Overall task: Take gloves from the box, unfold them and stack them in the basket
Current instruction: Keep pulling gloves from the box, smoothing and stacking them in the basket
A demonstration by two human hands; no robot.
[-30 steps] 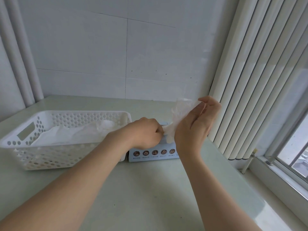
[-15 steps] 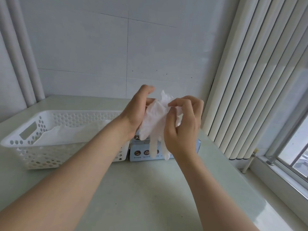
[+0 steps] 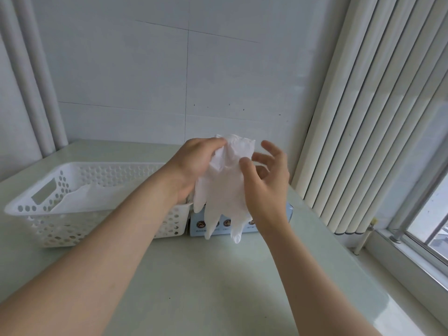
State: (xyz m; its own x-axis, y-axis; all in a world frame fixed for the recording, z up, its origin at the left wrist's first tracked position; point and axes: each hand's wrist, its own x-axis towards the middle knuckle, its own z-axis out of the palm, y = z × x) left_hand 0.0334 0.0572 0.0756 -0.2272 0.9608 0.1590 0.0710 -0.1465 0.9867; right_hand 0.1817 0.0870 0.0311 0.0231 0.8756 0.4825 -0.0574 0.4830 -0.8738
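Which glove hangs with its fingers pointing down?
The glove gripped at its top by the left hand, with the right hand at its edge; its fingers dangle before the box. The gloves in the basket lie flat.

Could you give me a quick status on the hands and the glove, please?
Left hand grips glove top; right hand pinches its side. Glove hangs above box, fingers down. Way to basket unobstructed.
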